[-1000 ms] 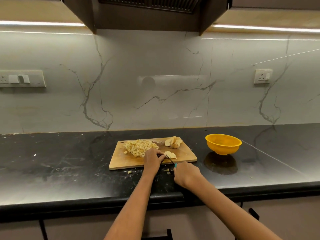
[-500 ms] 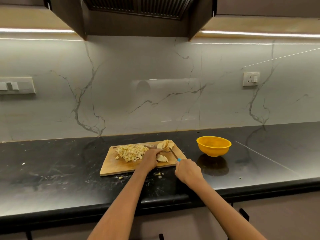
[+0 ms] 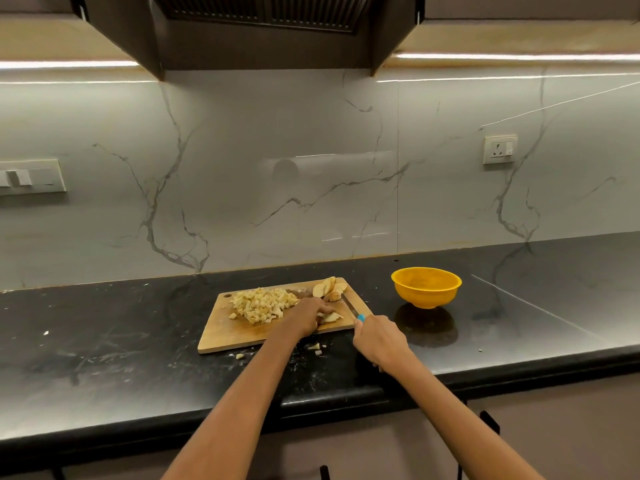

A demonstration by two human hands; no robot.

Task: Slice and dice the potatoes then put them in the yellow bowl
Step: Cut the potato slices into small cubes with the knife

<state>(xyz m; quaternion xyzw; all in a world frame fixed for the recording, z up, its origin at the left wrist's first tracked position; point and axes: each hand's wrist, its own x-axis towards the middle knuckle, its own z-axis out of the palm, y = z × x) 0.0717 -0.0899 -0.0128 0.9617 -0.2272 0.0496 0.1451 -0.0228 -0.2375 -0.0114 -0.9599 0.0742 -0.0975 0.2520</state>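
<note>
A wooden cutting board [image 3: 228, 337] lies on the black counter. A heap of diced potato [image 3: 263, 304] covers its far left part. Several potato slices [image 3: 327, 289] lean together at its far right corner. My left hand [image 3: 304, 315] holds a potato slice [image 3: 331, 317] down on the board. My right hand [image 3: 381, 339] grips a blue-handled knife [image 3: 351, 306], whose blade points away toward the slices, just right of the held slice. The yellow bowl [image 3: 426, 287] stands to the right of the board and looks empty.
A few potato bits [image 3: 314, 347] lie on the black counter [image 3: 104, 341] in front of the board. The counter's front edge runs below my arms. A marble backsplash with a wall socket [image 3: 499, 149] rises behind, and a hood hangs overhead.
The knife has lifted from beside the held slice and swung so its blade points toward the far slices. My left hand stays on the slice. The camera has shifted.
</note>
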